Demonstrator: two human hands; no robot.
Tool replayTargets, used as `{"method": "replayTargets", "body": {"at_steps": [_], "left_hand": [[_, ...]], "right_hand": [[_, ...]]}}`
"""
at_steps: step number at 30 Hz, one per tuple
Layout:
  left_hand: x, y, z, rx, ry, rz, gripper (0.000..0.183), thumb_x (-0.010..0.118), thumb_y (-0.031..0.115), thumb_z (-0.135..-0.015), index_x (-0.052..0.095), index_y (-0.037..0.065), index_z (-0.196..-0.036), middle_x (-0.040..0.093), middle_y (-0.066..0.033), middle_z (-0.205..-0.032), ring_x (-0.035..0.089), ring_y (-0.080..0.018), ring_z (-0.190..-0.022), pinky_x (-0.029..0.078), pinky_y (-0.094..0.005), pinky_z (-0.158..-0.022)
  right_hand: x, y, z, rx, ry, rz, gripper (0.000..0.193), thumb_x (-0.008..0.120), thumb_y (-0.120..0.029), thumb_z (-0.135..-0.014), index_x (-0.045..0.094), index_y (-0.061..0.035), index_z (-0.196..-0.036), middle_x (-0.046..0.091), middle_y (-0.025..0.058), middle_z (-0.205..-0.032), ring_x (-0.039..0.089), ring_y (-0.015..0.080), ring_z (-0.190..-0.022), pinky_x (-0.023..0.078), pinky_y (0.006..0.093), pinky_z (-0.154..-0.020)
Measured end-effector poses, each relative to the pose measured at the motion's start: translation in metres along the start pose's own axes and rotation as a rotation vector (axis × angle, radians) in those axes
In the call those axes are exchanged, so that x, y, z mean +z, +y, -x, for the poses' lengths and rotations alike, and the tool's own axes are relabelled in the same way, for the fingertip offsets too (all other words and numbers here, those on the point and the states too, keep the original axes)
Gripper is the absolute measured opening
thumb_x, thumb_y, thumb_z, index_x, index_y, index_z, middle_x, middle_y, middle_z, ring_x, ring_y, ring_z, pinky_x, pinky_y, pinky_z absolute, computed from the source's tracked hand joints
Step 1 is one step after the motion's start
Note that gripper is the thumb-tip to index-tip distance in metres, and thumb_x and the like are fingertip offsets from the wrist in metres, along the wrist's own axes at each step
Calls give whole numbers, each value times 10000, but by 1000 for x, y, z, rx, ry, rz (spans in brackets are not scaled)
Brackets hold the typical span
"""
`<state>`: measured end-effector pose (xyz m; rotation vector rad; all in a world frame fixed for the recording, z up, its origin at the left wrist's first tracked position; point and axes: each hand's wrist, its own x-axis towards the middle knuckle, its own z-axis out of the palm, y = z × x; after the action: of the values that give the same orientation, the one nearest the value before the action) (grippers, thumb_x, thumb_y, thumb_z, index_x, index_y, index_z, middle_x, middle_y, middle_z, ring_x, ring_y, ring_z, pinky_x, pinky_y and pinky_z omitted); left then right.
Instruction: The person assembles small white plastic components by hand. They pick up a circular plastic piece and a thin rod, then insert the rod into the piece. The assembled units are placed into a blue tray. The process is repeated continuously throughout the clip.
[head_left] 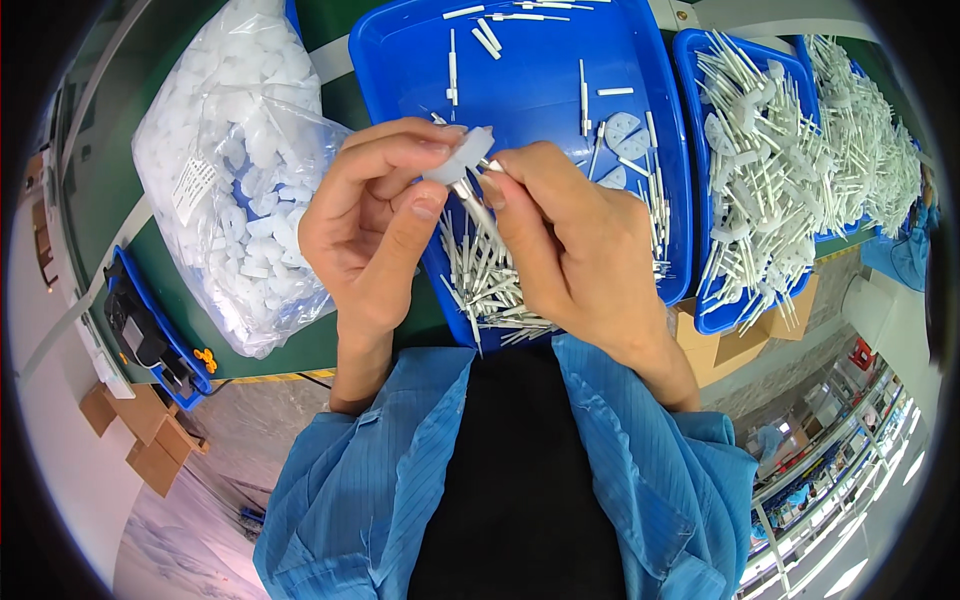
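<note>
Above the large blue tray, my left hand pinches a white plastic disc-like piece between thumb and fingers. My right hand is closed beside it, thumb and forefinger gripping a thin white rod with a metal end against the piece. Another white rod hangs down from the piece between my hands. Inside the tray, a heap of white rods with metal pins lies under my hands. Loose white round pieces with holes rest near its right side.
A clear plastic bag of white pieces sits on the green table at left. Right of the large tray, a smaller blue tray is piled with rods fitted to white pieces, with more piles beyond. A cardboard box stands below. Black items fill a narrow blue tray at far left.
</note>
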<state>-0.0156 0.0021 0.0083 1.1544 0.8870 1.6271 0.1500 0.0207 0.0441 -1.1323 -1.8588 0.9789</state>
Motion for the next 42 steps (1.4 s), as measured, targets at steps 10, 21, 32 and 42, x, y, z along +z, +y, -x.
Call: {"method": "replayTargets", "body": {"at_steps": [10, 21, 32, 42], "left_hand": [[-9, 10, -5, 40, -76, -153, 260, 814, -56, -717, 665, -93, -927, 655, -198, -970, 683, -205, -853, 588, -280, -743], [-6, 13, -6, 161, -134, -306, 264, 814, 84, -742, 674, -64, -909, 677, -197, -893, 684, -236, -778, 549, -292, -693], [7, 15, -4, 246, -227, -422, 442, 901, 97, -629, 677, -48, -981, 699, -183, -873, 705, -229, -766, 570, -297, -677], [-1, 15, -12, 409, -319, -586, 495, 937, 134, -540, 668, -27, -923, 700, -184, -871, 719, -269, -758, 601, -317, -651]], "right_hand": [[-10, 7, 5, 103, -232, -423, 76, 586, -117, -968, 587, -44, -990, 618, 117, -736, 626, 293, -544, 450, 340, -448], [-5, -3, 13, -197, -53, 123, 214, 715, -79, -861, 612, 5, -1028, 585, 62, -623, 596, 188, -491, 456, 313, -462], [-15, 33, 11, -407, -21, 55, 256, 758, -162, -774, 653, -63, -985, 568, 54, -752, 581, 239, -636, 480, 343, -564], [-20, 30, 12, -330, -12, 211, 261, 751, -149, -725, 733, -142, -986, 471, 14, -812, 423, 194, -715, 353, 325, -668]]}}
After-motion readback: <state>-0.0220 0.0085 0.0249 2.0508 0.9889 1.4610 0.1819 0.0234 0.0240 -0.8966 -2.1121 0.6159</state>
